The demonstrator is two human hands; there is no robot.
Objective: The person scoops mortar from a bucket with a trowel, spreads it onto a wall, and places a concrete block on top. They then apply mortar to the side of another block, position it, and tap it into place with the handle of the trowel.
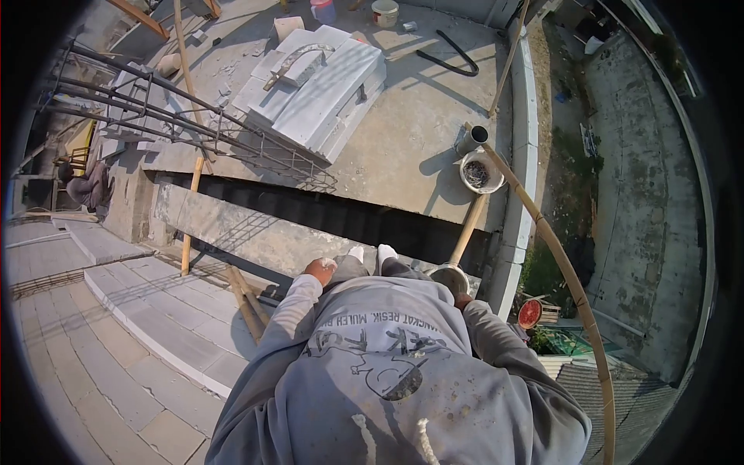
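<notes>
My left hand [320, 270] is beside my left thigh, its fingers curled, with a pale patch on it; anything inside it is too small to make out. My right hand [463, 301] is at the near rim of a dusty bucket [449, 274], its fingers closed at the edge and partly hidden by the sleeve. A wooden pole [470, 230] rises from by that bucket toward a white pail [481, 172] of small dark pieces. My feet in white are at the edge of a concrete beam [256, 230].
A dark gap [310, 211] runs beyond the beam. Stacked pale blocks [310, 89] and a rebar cage [178, 116] lie ahead. A low block wall [521, 155] and curved bamboo [570, 271] stand right. Another person [87, 186] crouches far left.
</notes>
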